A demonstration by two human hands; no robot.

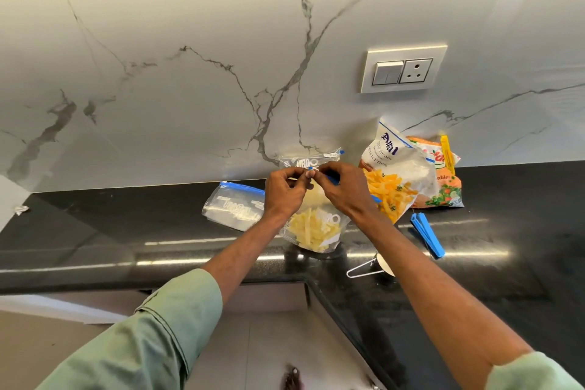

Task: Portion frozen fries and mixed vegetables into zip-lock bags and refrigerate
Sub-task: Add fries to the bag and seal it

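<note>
A clear zip-lock bag [313, 231] holding pale frozen fries stands upright near the front edge of the black counter [126, 225]. My left hand [283, 191] and my right hand [343, 188] meet at its blue zip top, each pinching the seal strip between thumb and fingers. An empty zip-lock bag [234, 206] lies flat to the left. Another clear bag [311, 158] stands behind my hands against the wall. To the right leans the white fries packet [395, 168], with the orange mixed vegetables packet [443, 187] behind it.
A blue bag clip [427, 234] lies on the counter at the right, and a yellow clip [447, 153] sits on the vegetables packet. A metal scoop with a wire handle [373, 266] rests near the counter's corner. A switch and socket plate [402, 70] is on the marble wall.
</note>
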